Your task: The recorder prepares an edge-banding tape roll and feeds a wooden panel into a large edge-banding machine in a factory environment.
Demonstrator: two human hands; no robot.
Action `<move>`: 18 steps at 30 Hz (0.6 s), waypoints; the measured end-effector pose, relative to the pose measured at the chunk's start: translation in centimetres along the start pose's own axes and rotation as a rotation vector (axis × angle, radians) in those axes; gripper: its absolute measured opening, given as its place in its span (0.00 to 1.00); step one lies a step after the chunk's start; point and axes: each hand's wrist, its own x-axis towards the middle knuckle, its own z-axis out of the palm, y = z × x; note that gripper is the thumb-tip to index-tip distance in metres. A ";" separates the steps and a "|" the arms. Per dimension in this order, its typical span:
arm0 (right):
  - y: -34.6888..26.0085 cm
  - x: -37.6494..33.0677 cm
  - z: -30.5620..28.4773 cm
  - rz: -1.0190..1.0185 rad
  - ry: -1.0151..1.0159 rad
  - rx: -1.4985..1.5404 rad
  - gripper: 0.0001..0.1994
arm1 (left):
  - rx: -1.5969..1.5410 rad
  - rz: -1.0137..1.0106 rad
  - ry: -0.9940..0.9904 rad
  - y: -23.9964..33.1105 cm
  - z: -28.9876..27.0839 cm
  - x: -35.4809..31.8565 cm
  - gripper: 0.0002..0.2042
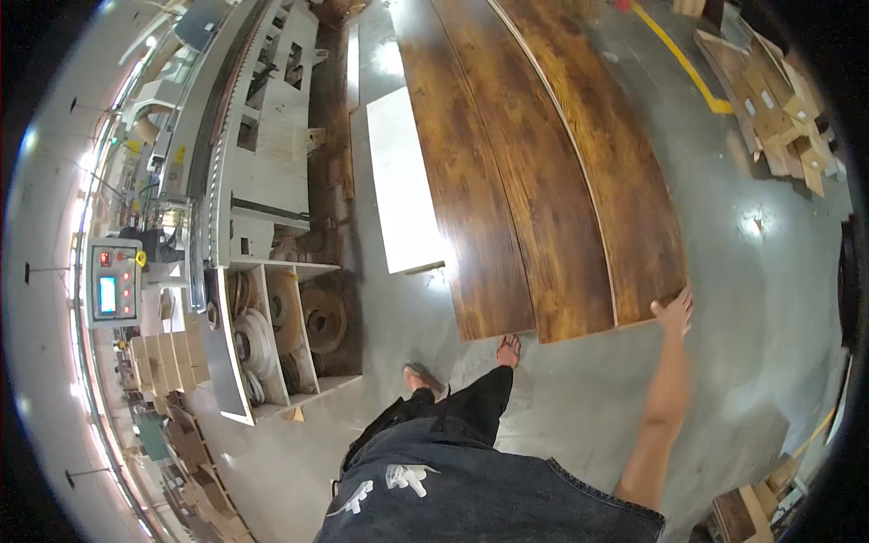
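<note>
My right hand (674, 314) reaches out to the near right corner of a long brown wood-grain board (615, 172). Its thumb and fingers are spread and rest at the board's corner, not visibly closed around it. Two more boards of the same finish, a middle board (534, 181) and a left board (471, 199), lie alongside, their long sides close together. A pale edge runs between the middle and right boards. To their left lies a white panel (403, 181), partly against the left board. My left hand is out of view.
On the left stands a long machine (272, 109) with a control panel (115, 282). Below it, a shelf unit (317, 380) holds rolls of edge banding (258, 339). Stacked cardboard (778, 109) lies at far right, beyond a yellow floor line (683, 59). My feet stand by the near board ends.
</note>
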 end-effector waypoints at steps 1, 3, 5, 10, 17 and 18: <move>-0.1 -1.7 0.4 -0.006 0.029 -0.003 0.54 | -0.011 0.009 -0.007 0.1 0.5 0.4 0.33; -0.9 -4.9 2.8 -0.012 0.069 -0.018 0.55 | -0.038 0.028 -0.009 0.4 1.2 1.2 0.33; -3.5 -9.5 5.3 -0.014 0.077 -0.061 0.57 | -0.076 0.050 0.008 0.5 1.4 1.9 0.32; -8.0 -16.5 10.8 0.005 0.179 0.060 0.51 | -0.124 0.096 0.027 1.6 1.5 4.3 0.32; -14.1 -16.4 19.8 -0.073 -0.135 0.613 0.32 | -0.091 0.395 0.008 9.5 -1.4 10.5 0.20; -15.2 -17.2 20.9 -0.090 -0.234 0.885 0.30 | -0.050 0.452 -0.017 11.4 -1.4 11.7 0.19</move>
